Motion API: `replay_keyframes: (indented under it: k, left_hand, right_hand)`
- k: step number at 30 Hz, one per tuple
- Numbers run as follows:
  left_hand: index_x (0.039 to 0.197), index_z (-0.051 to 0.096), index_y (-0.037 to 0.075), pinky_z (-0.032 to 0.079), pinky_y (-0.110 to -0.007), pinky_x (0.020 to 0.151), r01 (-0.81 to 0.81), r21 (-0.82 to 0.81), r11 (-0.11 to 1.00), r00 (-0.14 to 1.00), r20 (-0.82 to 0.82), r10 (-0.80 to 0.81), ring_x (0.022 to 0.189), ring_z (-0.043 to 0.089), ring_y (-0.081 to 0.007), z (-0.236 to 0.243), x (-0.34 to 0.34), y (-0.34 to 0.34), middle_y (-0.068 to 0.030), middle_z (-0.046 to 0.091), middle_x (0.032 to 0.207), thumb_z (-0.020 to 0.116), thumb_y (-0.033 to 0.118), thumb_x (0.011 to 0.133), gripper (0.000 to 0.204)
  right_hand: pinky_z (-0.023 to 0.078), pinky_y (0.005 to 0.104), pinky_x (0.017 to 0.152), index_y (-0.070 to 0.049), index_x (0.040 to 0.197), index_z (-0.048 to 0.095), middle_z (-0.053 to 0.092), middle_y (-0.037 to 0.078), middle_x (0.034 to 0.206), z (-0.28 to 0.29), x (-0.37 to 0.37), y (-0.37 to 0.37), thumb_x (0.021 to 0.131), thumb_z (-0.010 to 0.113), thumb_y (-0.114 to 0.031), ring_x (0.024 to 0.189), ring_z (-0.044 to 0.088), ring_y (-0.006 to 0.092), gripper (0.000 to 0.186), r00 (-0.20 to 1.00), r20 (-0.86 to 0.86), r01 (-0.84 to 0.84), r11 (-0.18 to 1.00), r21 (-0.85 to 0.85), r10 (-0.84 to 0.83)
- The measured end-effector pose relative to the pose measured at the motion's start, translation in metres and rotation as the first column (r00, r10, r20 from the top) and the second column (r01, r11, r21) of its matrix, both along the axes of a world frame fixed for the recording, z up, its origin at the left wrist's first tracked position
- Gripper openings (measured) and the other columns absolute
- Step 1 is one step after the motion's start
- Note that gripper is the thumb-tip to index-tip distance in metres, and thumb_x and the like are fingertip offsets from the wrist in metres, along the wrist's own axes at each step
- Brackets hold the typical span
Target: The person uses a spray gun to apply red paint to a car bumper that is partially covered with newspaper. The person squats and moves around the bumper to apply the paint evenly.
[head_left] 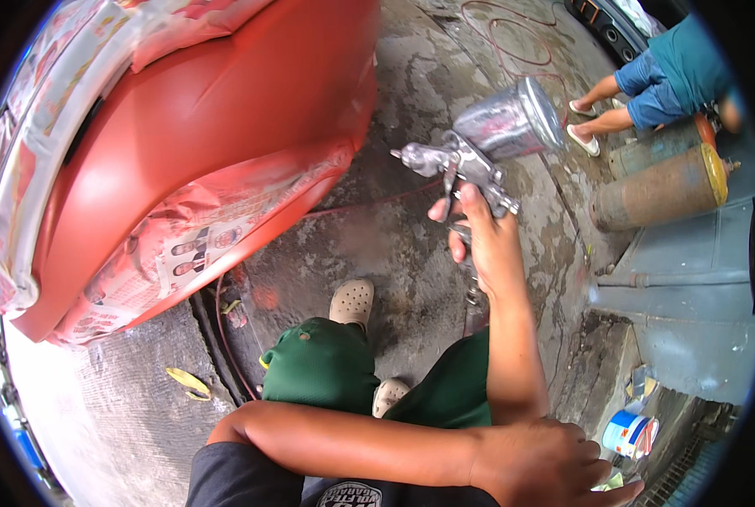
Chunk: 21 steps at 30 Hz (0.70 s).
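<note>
Far out at ten o'clock, paint-spattered masking sheets along the edge of a curved red panel; lower on the panel, printed paper dusted red. At eight o'clock, a yellow leaf on the concrete. Below centre, toward seven, green trousers, then a pale clog. At nearly three, right hand wrapped around the grip of a silver spray gun; gun between one and two, nozzle toward nine and the panel, cup toward two. Trigger squeezed or not: cannot tell. At five, left hand crossed in front of the right forearm, fingers loosely spread; cannot tell of any hold beneath. At four, a blue-and-white tin. Between two and three, a rusty, yellow-topped cylinder; at two, a person in teal.
</note>
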<state>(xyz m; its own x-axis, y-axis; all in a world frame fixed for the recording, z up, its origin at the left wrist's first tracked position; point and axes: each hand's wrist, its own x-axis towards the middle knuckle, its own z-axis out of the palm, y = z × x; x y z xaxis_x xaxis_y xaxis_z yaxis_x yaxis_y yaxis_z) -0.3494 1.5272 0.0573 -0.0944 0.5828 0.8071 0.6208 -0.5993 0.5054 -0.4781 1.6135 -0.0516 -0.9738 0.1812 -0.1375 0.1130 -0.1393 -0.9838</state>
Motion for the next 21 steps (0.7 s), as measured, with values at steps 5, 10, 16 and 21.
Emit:
replay_keyframes:
  k: [5, 10, 16, 21]
  left_hand:
    - [0.147, 0.056, 0.014, 0.051, -0.034, 0.052, -0.033, 0.041, 0.999, 0.999, 0.025, 0.032, 0.063, 0.066, -0.0186, -0.001, 0.006, 0.000, -0.0004, 0.065, 0.077, 0.054, 0.053, 0.102, 0.060]
    - [0.148, 0.054, 0.010, 0.051, -0.034, 0.050, -0.060, 0.045, 0.997, 0.997, 0.041, 0.058, 0.061, 0.065, -0.0190, 0.000, 0.003, -0.004, -0.0006, 0.064, 0.075, 0.054, 0.051, 0.103, 0.060]
    - [0.149, 0.051, 0.009, 0.051, -0.037, 0.051, -0.054, 0.032, 0.998, 0.998, 0.036, 0.053, 0.060, 0.065, -0.0203, 0.000, -0.001, -0.008, -0.0015, 0.065, 0.075, 0.053, 0.049, 0.104, 0.061]
    - [0.149, 0.052, 0.011, 0.051, -0.036, 0.052, -0.042, -0.009, 0.999, 0.999, 0.021, 0.043, 0.062, 0.066, -0.0199, -0.006, 0.003, -0.007, -0.0022, 0.065, 0.077, 0.052, 0.049, 0.104, 0.058]
  right_hand:
    - [0.038, 0.0227, 0.043, -0.005, 0.119, 0.066, 0.071, 0.009, 0.088, -0.015, -0.025, -0.011, 0.106, 0.061, -0.044, 0.053, 0.052, 0.0076, 0.041, 1.000, 0.008, -0.027, 0.999, -0.034, 0.027]
    - [0.037, 0.0230, 0.041, -0.007, 0.112, 0.067, 0.069, 0.007, 0.079, -0.048, -0.064, -0.001, 0.104, 0.064, -0.045, 0.047, 0.048, 0.0070, 0.039, 0.998, 0.054, 0.018, 1.000, -0.010, -0.017]
    - [0.039, 0.0222, 0.040, -0.008, 0.112, 0.069, 0.068, 0.004, 0.077, -0.081, -0.102, 0.022, 0.100, 0.068, -0.046, 0.045, 0.049, 0.0058, 0.040, 0.988, 0.095, 0.118, 0.990, 0.075, -0.125]
    - [0.041, 0.0224, 0.041, -0.008, 0.114, 0.070, 0.071, 0.005, 0.081, -0.083, -0.114, 0.034, 0.099, 0.067, -0.051, 0.046, 0.051, 0.0060, 0.046, 0.981, 0.133, 0.115, 0.978, 0.176, -0.140]
